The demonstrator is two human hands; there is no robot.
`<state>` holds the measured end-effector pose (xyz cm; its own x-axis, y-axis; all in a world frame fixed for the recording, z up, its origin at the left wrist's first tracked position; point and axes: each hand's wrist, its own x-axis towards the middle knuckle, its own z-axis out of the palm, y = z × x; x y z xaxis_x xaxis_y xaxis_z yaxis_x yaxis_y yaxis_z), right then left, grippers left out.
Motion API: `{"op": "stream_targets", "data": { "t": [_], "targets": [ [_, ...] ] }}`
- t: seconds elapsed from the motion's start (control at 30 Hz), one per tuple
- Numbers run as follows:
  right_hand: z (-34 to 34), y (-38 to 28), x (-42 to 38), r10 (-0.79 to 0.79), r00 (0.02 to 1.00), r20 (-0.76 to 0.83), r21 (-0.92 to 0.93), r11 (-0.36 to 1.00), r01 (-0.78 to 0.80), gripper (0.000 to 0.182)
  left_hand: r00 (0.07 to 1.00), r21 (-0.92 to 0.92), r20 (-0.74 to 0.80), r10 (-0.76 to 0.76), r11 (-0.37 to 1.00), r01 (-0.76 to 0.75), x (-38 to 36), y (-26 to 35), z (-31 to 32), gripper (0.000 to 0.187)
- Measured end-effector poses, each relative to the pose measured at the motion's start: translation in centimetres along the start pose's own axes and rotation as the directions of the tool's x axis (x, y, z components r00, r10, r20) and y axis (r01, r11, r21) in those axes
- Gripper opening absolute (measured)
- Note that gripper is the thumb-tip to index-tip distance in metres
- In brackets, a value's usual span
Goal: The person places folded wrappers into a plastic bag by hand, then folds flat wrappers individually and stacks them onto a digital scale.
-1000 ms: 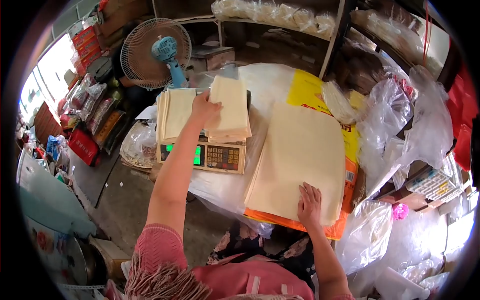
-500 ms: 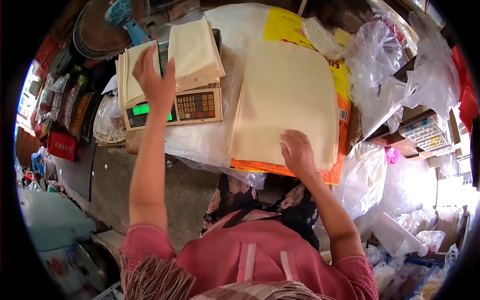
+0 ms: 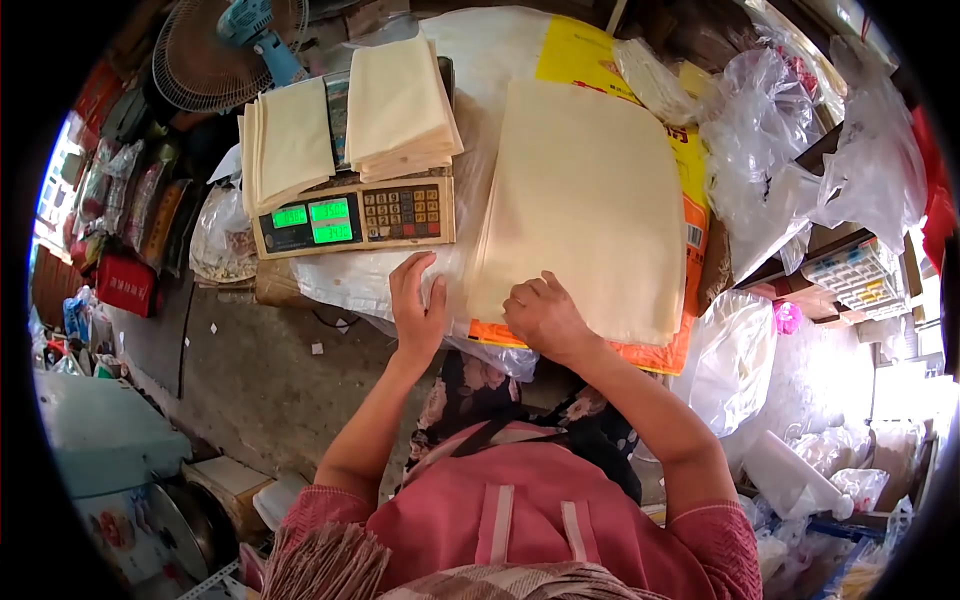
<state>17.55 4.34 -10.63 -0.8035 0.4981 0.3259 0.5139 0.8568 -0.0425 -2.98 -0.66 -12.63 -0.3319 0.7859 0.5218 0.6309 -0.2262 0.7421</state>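
Observation:
Flat cream sheets (image 3: pixel 590 190) lie stacked on the work surface. My right hand (image 3: pixel 548 316) rests at their lower left edge, its fingers curled together; whether they pinch a sheet is hidden. Left of the stack, my left hand (image 3: pixel 418 308) hovers near the front edge of the white plastic cover, fingers apart and holding nothing. A scale (image 3: pixel 405 215) with lit green displays stands at the left. On it are two piles of folded cream sheets, a left pile (image 3: pixel 292 140) and a thicker right pile (image 3: pixel 400 105).
A fan (image 3: pixel 225 50) stands behind the scale. Clear plastic bags (image 3: pixel 760 140) hang at the right. Yellow and orange printed sacking (image 3: pixel 590 55) lies under the stack. A red bag (image 3: pixel 127 284) is at the far left.
My left hand has come down from the left pile on the scale towards the front edge. My right hand has slid left along the stack and its fingers have curled.

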Motion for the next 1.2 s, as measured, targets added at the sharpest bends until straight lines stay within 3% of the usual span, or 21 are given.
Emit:
{"op": "stream_targets", "data": {
  "t": [0.17, 0.27, 0.3, 0.33, 0.37, 0.4, 0.47, 0.5, 0.53, 0.57, 0.6, 0.67, 0.7, 0.73, 0.8, 0.9, 1.0, 1.03, 1.13, 1.17, 1.2],
  "targets": [
    [-0.1, -0.3, 0.2, -0.035, 0.999, 0.0, -0.001, 0.999, 0.035, 0.008, 1.0, -0.011, 0.008, -0.007, 1.0, 0.008, -0.2, -0.1, 0.4, 0.033],
    [0.5, 0.7, 0.2, -0.057, 0.998, -0.029, 0.18, 0.982, 0.061, 0.008, 1.0, -0.033, -0.017, 0.013, 0.999, -0.013, -0.2, 0.4, 0.7, 0.031],
    [0.4, 1.5, 0.3, 0.284, 0.959, -0.016, 0.463, 0.852, -0.245, 0.009, 0.997, -0.044, 0.017, 0.077, 0.996, -0.076, -0.1, 0.7, 0.7, 0.03],
    [0.2, 3.1, 0.5, 0.571, 0.815, 0.095, 0.686, 0.556, -0.469, 0.011, 0.989, -0.055, 0.046, 0.143, 0.989, -0.14, 0.2, 1.1, 0.7, 0.03],
    [-0.3, 4.7, 0.5, 0.75, 0.598, 0.282, 0.806, 0.153, -0.572, 0.014, 0.976, -0.069, 0.074, 0.207, 0.977, -0.202, 0.4, 1.6, 0.8, 0.029],
    [-2.8, 6.1, 0.6, 0.789, 0.493, 0.366, 0.864, -0.091, -0.495, 0.015, 0.962, -0.176, 0.213, 0.169, 0.975, -0.132, 0.5, 2.3, 0.8, 0.029],
    [-3.5, 6.0, -0.2, 0.646, 0.705, 0.292, 0.911, 0.035, -0.41, 0.034, 0.835, -0.221, 0.503, 0.221, 0.967, -0.123, 0.7, 2.5, 1.8, 0.029],
    [-3.7, 4.5, -0.6, 0.553, 0.817, 0.166, 0.776, 0.438, -0.454, 0.043, 0.805, -0.155, 0.538, 0.249, 0.968, -0.195, 0.8, 2.8, 2.4, 0.031],
    [-4.4, 2.5, -0.8, 0.403, 0.91, 0.094, 0.505, 0.769, -0.393, 0.052, 0.773, -0.094, 0.572, 0.275, 0.958, -0.272, 0.9, 3.1, 3.1, 0.033],
    [-3.8, 1.8, -1.8, 0.325, 0.925, 0.196, 0.176, 0.917, -0.359, 0.06, 0.737, -0.038, 0.605, 0.301, 0.936, -0.351, 1.0, 3.4, 3.8, 0.035],
    [-2.2, 2.6, -2.7, 0.242, 0.959, 0.149, 0.001, 0.969, -0.245, 0.048, 0.745, 0.006, 0.594, 0.302, 0.925, -0.379, 0.8, 3.6, 4.3, 0.039],
    [-3.2, 7.0, -2.1, 0.343, 0.84, 0.42, 0.05, 0.915, -0.399, 0.042, 0.764, 0.098, 0.574, 0.296, 0.901, -0.423, -0.3, 3.6, 5.2, 0.048],
    [-5.1, 8.5, -2.2, 0.454, 0.891, 0.012, 0.303, 0.848, -0.436, 0.039, 0.75, 0.058, 0.6, 0.279, 0.92, -0.388, -0.5, 3.1, 5.3, 0.047],
    [-9.5, 8.5, -0.3, 0.581, 0.795, -0.174, 0.401, 0.779, -0.481, 0.037, 0.749, 0.057, 0.598, 0.286, 0.917, -0.395, -0.6, 3.2, 5.3, 0.046],
    [-16.6, 7.0, 1.7, 0.527, 0.713, -0.463, 0.272, 0.85, -0.452, 0.035, 0.745, 0.06, 0.596, 0.301, 0.908, -0.415, -0.4, 3.3, 5.0, 0.046],
    [-18.1, 4.4, 0.3, 0.339, 0.864, -0.372, 0.032, 0.935, -0.353, 0.038, 0.732, 0.074, 0.62, 0.282, 0.908, -0.412, -0.2, 3.3, 5.0, 0.054],
    [-12.8, 2.9, -2.2, 0.284, 0.944, -0.167, 0.036, 0.959, -0.282, 0.042, 0.837, -0.198, 0.545, -0.04, 0.965, 0.174, 0.9, 4.1, 4.6, 0.061],
    [-11.3, 2.5, -3.6, 0.287, 0.957, -0.031, 0.076, 0.956, -0.285, 0.041, 0.924, -0.273, 0.379, 0.05, 0.96, 0.06, 1.4, 5.1, 4.6, 0.069],
    [-12.8, 1.6, -5.3, 0.262, 0.926, 0.27, 0.437, 0.824, -0.361, 0.035, 0.836, -0.066, 0.42, 0.354, 0.93, -0.361, 2.9, 4.8, 3.5, 0.053],
    [-13.7, 1.6, -6.0, 0.231, 0.909, 0.346, 0.575, 0.714, -0.4, 0.033, 0.747, -0.18, 0.457, 0.483, 0.873, -0.454, 3.1, 3.2, 3.4, 0.038],
    [-14.2, 2.8, -7.3, 0.217, 0.883, 0.417, 0.818, 0.334, -0.468, 0.038, 0.748, -0.229, 0.524, 0.407, 0.913, -0.337, 3.1, 1.8, 2.9, 0.035]
  ]
}}
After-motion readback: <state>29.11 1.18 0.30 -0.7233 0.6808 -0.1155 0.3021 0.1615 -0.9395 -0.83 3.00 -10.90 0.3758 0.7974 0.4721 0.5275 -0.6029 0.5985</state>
